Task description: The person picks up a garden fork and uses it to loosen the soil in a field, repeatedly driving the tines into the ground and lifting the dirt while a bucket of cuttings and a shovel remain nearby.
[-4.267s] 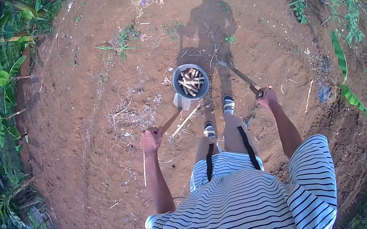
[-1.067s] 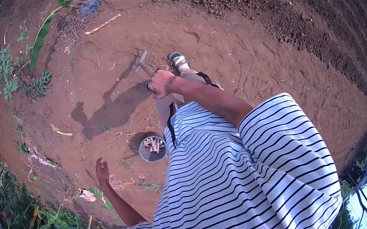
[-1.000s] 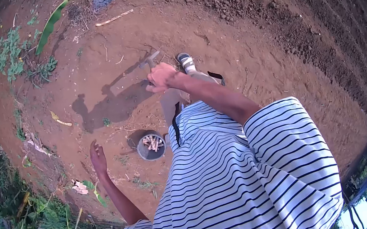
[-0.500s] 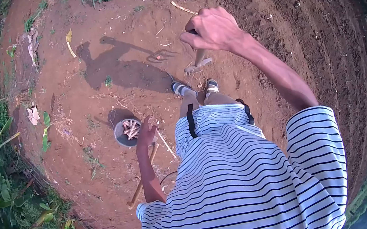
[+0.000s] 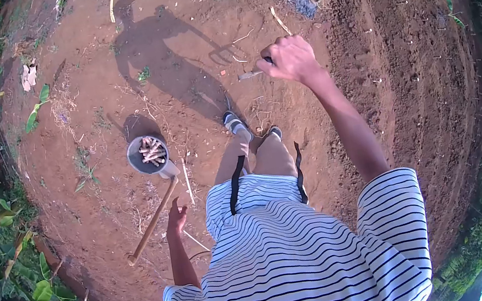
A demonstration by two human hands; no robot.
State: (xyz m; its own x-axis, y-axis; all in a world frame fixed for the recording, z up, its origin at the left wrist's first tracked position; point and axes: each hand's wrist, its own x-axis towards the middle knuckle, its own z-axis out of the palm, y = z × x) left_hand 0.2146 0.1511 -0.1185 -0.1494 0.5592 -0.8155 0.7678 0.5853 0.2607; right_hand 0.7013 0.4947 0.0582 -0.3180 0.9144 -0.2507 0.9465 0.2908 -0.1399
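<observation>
We list the right hand point(image 5: 291, 57), grip clenched on a tool point(image 5: 249, 75) held above the soil. Left hand point(image 5: 177, 214), nearer, has its grip spread and empty, just beside the wooden handle point(image 5: 151, 221) lying diagonally towards the bucket point(image 5: 132, 162).

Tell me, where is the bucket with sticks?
In the head view the round grey bucket sits on red soil at left, beside the long wooden tool handle.
</observation>
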